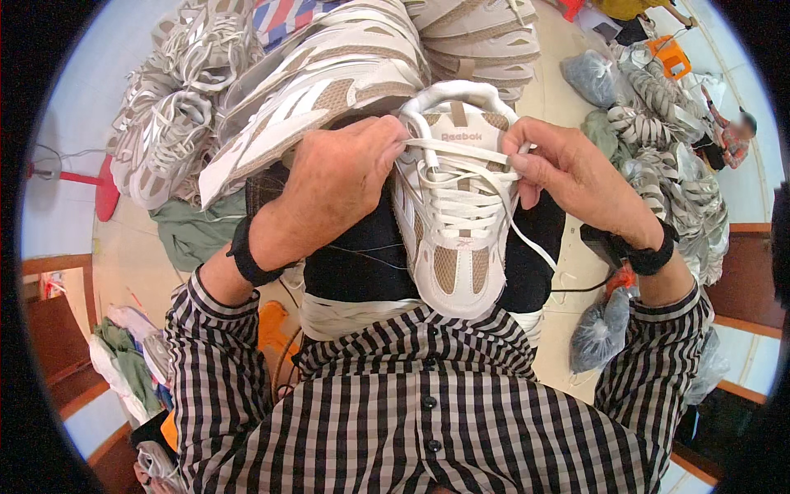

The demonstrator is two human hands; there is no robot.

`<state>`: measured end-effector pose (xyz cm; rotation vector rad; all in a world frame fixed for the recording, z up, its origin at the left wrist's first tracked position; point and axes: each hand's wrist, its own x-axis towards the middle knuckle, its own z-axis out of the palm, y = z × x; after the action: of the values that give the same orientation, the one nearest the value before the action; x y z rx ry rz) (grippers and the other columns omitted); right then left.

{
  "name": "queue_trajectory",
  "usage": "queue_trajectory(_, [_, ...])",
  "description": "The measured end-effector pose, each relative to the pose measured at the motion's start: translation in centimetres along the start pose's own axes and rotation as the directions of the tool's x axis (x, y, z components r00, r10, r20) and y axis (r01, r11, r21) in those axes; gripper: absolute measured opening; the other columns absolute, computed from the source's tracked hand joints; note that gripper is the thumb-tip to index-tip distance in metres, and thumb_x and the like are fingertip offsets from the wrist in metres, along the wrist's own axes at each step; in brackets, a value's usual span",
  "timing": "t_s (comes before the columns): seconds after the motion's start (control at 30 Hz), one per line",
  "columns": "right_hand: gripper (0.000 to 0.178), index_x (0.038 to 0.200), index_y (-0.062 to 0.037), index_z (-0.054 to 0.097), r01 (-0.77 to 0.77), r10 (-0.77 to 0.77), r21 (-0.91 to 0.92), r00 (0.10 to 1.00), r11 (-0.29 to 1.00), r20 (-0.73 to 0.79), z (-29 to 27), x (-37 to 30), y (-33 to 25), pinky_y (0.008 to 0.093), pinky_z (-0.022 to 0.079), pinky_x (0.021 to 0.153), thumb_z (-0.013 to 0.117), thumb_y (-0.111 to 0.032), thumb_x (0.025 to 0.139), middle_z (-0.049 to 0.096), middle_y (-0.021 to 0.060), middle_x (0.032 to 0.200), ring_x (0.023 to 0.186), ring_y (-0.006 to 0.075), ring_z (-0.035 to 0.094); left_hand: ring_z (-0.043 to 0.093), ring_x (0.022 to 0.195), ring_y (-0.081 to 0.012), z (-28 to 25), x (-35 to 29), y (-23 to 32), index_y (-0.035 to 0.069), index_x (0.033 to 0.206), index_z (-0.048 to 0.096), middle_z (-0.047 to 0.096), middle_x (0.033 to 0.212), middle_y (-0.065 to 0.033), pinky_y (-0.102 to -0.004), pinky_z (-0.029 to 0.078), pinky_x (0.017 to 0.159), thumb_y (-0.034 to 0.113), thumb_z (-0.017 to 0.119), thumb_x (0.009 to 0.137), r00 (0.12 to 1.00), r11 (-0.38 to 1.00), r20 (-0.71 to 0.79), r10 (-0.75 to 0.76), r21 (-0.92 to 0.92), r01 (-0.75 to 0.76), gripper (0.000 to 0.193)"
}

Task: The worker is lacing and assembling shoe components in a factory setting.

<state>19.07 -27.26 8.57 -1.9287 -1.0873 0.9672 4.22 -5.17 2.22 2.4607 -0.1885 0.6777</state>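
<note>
A white and beige sneaker (462, 267) lies across my lap with its toe toward me and its tongue (461, 132) upward. White shoelace (467, 202) crosses its front in several rows, and a loose end trails down on the right side. At the upper left of the shoe, my left hand (341, 177) is closed, pinching the lace between thumb and fingers. My right hand (576, 169) pinches the lace at the opposite edge of the collar, fingers curled. Between the two hands a stretch of lace runs across the tongue. Black bands circle both wrists.
Stacked sneaker uppers (329, 90) rise just beyond my left hand, with more shoes (177, 123) heaped farther left. Bundled shoes (671, 181) line the right side near plastic bags (599, 333) of dark contents. A green cloth (197, 230) lies on the floor; another person (735, 142) is at far right.
</note>
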Motion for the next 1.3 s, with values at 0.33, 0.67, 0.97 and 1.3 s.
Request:
queue_trajectory(0.33, [0.021,0.104,-0.0054,0.054,0.259,-0.361,-0.466,0.921,0.846,-0.143,0.8,-2.1,0.3,0.0298,0.048,0.061,0.058,-0.004,0.084,0.060,0.0086,0.073,0.066,0.0187,0.060,0.060,0.069,-0.0309,0.3,-0.5,-0.1,0.000,0.088,0.058,0.059,0.077,-0.0151,-0.0347,0.048,0.063,0.003,0.058,0.085,0.998,0.997,-0.031,-0.059,-0.052,0.057,0.005])
queue_trajectory(0.67, [0.015,0.095,-0.0053,0.046,0.179,-0.319,-0.702,0.945,0.689,-0.072,2.6,-2.4,-0.4,0.0415,0.045,0.057,0.056,-0.006,0.084,0.055,0.0153,0.069,0.065,0.0358,0.058,0.061,0.071,-0.0310,0.2,-0.6,0.1,0.000,0.089,0.060,0.062,0.080,-0.0147,-0.0349,0.048,0.063,0.003,0.059,0.083,0.998,0.998,-0.049,-0.039,-0.059,0.036,0.006])
queue_trajectory(0.97, [0.011,0.097,-0.0032,0.047,0.166,-0.208,-0.167,0.937,0.972,-0.279,2.6,-2.6,1.1,0.0285,0.043,0.054,0.053,-0.004,0.088,0.054,0.0069,0.066,0.056,0.0175,0.052,0.059,0.067,-0.0318,0.0,-1.0,0.0,0.001,0.088,0.058,0.059,0.075,-0.0152,-0.0344,0.047,0.061,0.003,0.056,0.085,0.997,0.997,-0.008,-0.076,0.002,0.076,0.004])
queue_trajectory(1.3, [0.017,0.091,-0.0025,0.054,0.078,-0.188,-0.309,0.920,0.948,-0.344,4.6,-4.3,2.0,0.0279,0.044,0.054,0.065,-0.011,0.083,0.057,0.0075,0.078,0.060,0.0147,0.055,0.056,0.058,-0.0135,-1.4,-1.7,0.0,0.000,0.086,0.058,0.057,0.065,-0.0064,-0.0262,0.044,0.055,0.006,0.057,0.087,0.978,0.964,0.097,-0.185,-0.177,0.200,0.006])
